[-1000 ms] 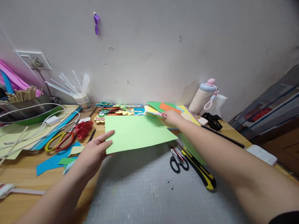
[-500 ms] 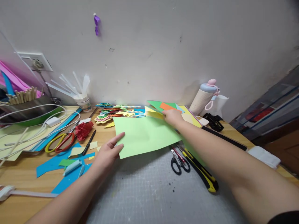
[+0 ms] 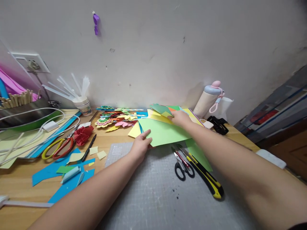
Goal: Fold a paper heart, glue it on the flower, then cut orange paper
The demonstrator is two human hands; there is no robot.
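Note:
My left hand [image 3: 141, 144] grips the lower left edge of a light green sheet of paper [image 3: 165, 132], thumb and fingers pinching it. My right hand [image 3: 180, 119] is closed on the lifted edge of a dark green paper [image 3: 162, 110]. Under that lies yellow paper [image 3: 155, 118], and an orange piece is partly hidden by the right hand. Black-handled scissors [image 3: 184, 167] and a yellow-and-black utility knife [image 3: 206, 175] lie on the grey cutting mat [image 3: 153, 195] in front of the sheets. Another green sheet [image 3: 198, 153] shows partly beneath my right forearm.
At the left lie red-and-yellow scissors [image 3: 59, 148], crumpled red paper [image 3: 83, 135], a black pen [image 3: 89, 148] and blue scraps [image 3: 45, 174]. Paper flowers on sticks [image 3: 115, 119] lie near the wall. A bottle [image 3: 206, 99] stands at the back right, paper cups [image 3: 82, 105] at the back left.
My left hand has moved right with the light green sheet, baring yellow paper and part of the mat. The dark green paper at my right hand now bends up toward the left.

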